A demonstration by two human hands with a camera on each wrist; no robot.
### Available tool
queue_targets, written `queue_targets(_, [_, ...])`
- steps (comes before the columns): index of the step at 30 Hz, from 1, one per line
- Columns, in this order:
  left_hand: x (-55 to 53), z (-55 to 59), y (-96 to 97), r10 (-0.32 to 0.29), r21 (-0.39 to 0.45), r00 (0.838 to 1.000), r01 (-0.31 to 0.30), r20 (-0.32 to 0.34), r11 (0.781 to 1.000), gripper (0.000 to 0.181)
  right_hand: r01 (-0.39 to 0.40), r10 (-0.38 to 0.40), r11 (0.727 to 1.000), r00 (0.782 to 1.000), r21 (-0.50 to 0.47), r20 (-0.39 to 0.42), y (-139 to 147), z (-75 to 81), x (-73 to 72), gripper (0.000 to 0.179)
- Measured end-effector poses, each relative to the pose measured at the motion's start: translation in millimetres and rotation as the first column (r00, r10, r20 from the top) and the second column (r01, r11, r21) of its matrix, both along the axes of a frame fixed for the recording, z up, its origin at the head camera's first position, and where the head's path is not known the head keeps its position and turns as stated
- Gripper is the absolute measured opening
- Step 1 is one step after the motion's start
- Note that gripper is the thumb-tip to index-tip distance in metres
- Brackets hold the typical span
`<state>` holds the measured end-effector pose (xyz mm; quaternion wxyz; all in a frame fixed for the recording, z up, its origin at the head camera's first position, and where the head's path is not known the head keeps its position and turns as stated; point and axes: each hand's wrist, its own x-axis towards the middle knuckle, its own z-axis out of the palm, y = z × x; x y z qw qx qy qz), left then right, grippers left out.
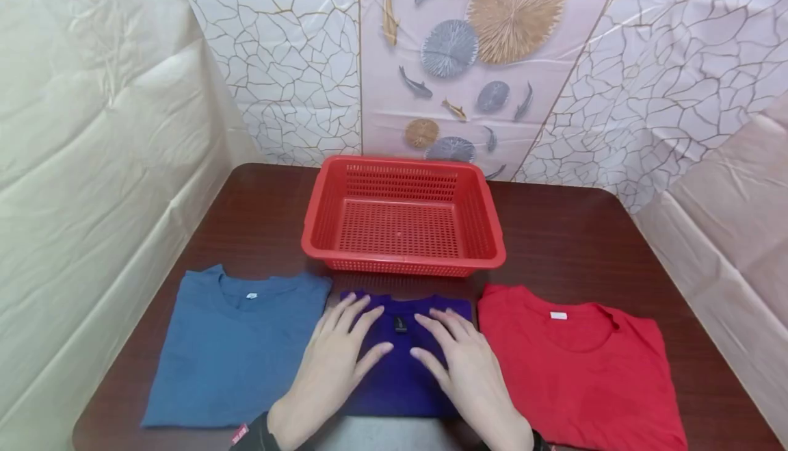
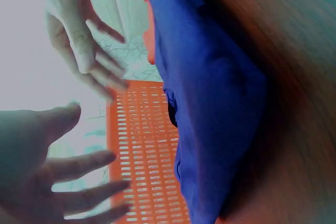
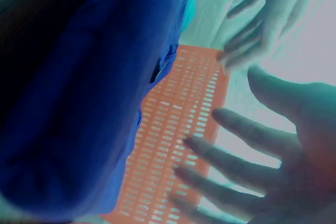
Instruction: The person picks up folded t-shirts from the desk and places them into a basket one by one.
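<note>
A folded dark purple-blue T-shirt [image 1: 400, 393] with a black neck label lies at the front middle of the table. Over its left side is my left hand [image 1: 329, 362], fingers spread and pointing forward. My right hand [image 1: 473, 362] is over its right side in much the same pose. Both wrist views show a gap between the hands and the shirt [image 2: 210, 87], so neither touches it. Nothing is in either hand. A folded blue T-shirt [image 1: 240, 362] lies to the left, and a folded red T-shirt [image 1: 585, 382] to the right.
Behind the purple-blue shirt stands a red perforated plastic basket [image 1: 403, 259] with nothing in it. The dark brown wooden table [image 1: 566, 246] has rounded far corners. Patterned sheeting [image 1: 295, 61] hangs behind it, and pale cloth [image 1: 111, 163] hangs along the left side.
</note>
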<state>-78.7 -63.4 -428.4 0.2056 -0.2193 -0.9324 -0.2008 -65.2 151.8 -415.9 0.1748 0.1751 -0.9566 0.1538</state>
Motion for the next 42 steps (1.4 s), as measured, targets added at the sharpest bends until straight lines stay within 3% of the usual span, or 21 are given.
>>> queue_targets(3, [-3.2,5.6,-2.9,0.051,0.072,0.999,-0.049,-0.018,0.996,0.018,0.063,-0.064,0.996,0.998,-0.063,-0.016,7.0,3.7,-1.3,0.012])
queue_targets(5, [-5.3,8.1,-8.8,0.104,0.090,0.994,-0.105,0.010,0.990,0.014,0.119,-0.119,0.990,0.993,-0.079,0.006,16.1,5.2,-0.9,0.024])
queue_targets(8, [-7.7,8.1,-22.8,0.173,0.092,0.982,-0.180,0.078,0.979,0.026,0.200,-0.195,0.977,0.979,-0.071,0.064,35.7,5.6,0.6,0.039])
queue_targets(11, [-8.7,3.7,-37.7,0.228,0.078,0.956,-0.245,0.183,0.966,0.032,0.264,-0.254,0.964,0.953,-0.042,0.163,57.3,3.2,1.2,0.039])
queue_targets(14, [-8.6,-1.9,-48.1,0.258,0.049,0.918,-0.285,0.301,0.957,0.033,0.307,-0.296,0.952,0.912,0.005,0.283,74.3,-2.1,0.4,0.032])
queue_targets(16, [-9.5,-5.4,-51.5,0.260,0.034,0.895,-0.291,0.362,0.956,0.033,0.313,-0.303,0.949,0.888,0.028,0.346,80.8,-6.7,-1.0,0.025])
queue_targets(18, [-11.9,-9.2,-52.4,0.256,0.020,0.885,-0.286,0.389,0.958,0.032,0.305,-0.294,0.952,0.875,0.034,0.384,82.8,-11.1,-3.7,0.021])
queue_targets(24, [-20.8,-21.7,-44.8,0.199,0.003,0.898,-0.218,0.393,0.976,0.031,0.269,-0.232,0.962,0.883,-0.035,0.409,74.9,-23.8,-14.6,0.019])
queue_targets(26, [-22.2,-25.4,-41.1,0.167,0.020,0.902,-0.190,0.398,0.982,0.032,0.252,-0.195,0.965,0.874,-0.073,0.446,71.3,-26.4,-18.2,0.022])
queue_targets(29, [-23.1,-29.2,-36.5,0.112,0.074,0.889,-0.161,0.445,0.984,0.031,0.236,-0.138,0.964,0.839,-0.124,0.526,66.7,-29.1,-21.9,0.032])
queue_targets(31, [-23.4,-29.8,-34.2,0.066,0.124,0.860,-0.148,0.507,0.981,0.027,0.232,-0.114,0.962,0.822,-0.145,0.558,64.3,-29.8,-22.7,0.038])
queue_targets(33, [-23.5,-28.9,-32.5,0.006,0.191,0.813,-0.143,0.582,0.971,0.023,0.240,-0.115,0.958,0.819,-0.155,0.562,62.6,-30.3,-22.3,0.040])
queue_targets(36, [-23.2,-26.0,-32.0,-0.102,0.301,0.729,-0.148,0.677,0.942,0.033,0.262,-0.111,0.945,0.820,-0.197,0.561,60.5,-29.9,-20.3,0.033])
queue_targets(38, [-23.4,-24.4,-32.1,-0.189,0.391,0.665,-0.169,0.723,0.905,0.043,0.280,-0.069,0.920,0.805,-0.274,0.589,58.8,-29.0,-19.0,0.026])
queue_targets(40, [-23.8,-22.9,-32.7,-0.266,0.466,0.612,-0.190,0.744,0.864,0.046,0.299,0.030,0.869,0.763,-0.394,0.646,57.0,-27.6,-18.8,0.033])
queue_targets(42, [-25.7,-24.5,-32.9,-0.347,0.537,0.563,-0.213,0.750,0.816,0.045,0.316,0.191,0.788,0.691,-0.529,0.697,56.2,-27.0,-20.0,0.052])
